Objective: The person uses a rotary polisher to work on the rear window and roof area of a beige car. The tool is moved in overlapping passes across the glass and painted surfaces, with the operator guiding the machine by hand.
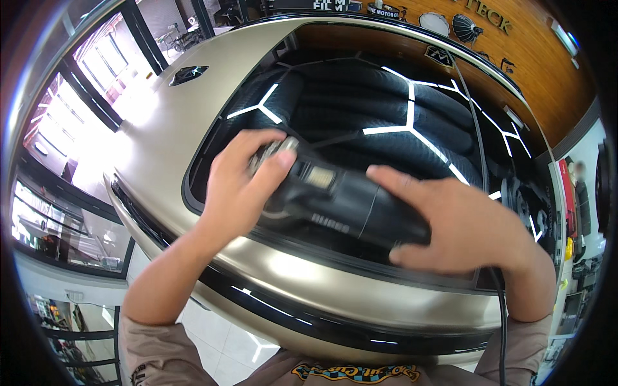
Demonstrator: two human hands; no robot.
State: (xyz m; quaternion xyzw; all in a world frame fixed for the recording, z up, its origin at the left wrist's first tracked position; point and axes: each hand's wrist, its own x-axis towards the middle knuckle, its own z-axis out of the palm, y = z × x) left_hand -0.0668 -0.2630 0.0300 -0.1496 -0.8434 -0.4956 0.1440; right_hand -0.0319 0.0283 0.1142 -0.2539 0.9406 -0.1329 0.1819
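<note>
Over the near part of a car's dark glass roof panel (335, 145) I hold a black corded polisher (344, 202), lying slantwise and slightly blurred. My left hand (238, 177) is closed over its front end, thumb on top. Around the rear of its body, my right hand (467, 222) grips with thumb and fingers spread to either side. The tool's underside is hidden, so I cannot tell whether it touches the glass. A black cord (502, 321) hangs past my right forearm.
Matte gold bodywork (174, 109) surrounds the glass, with a black roof rail (283, 309) along the near side. A dark fin (188, 75) rises at the far left. White light strips reflect in the panel. Shelves with goods (84, 347) stand lower left; a wooden wall (547, 77) is behind.
</note>
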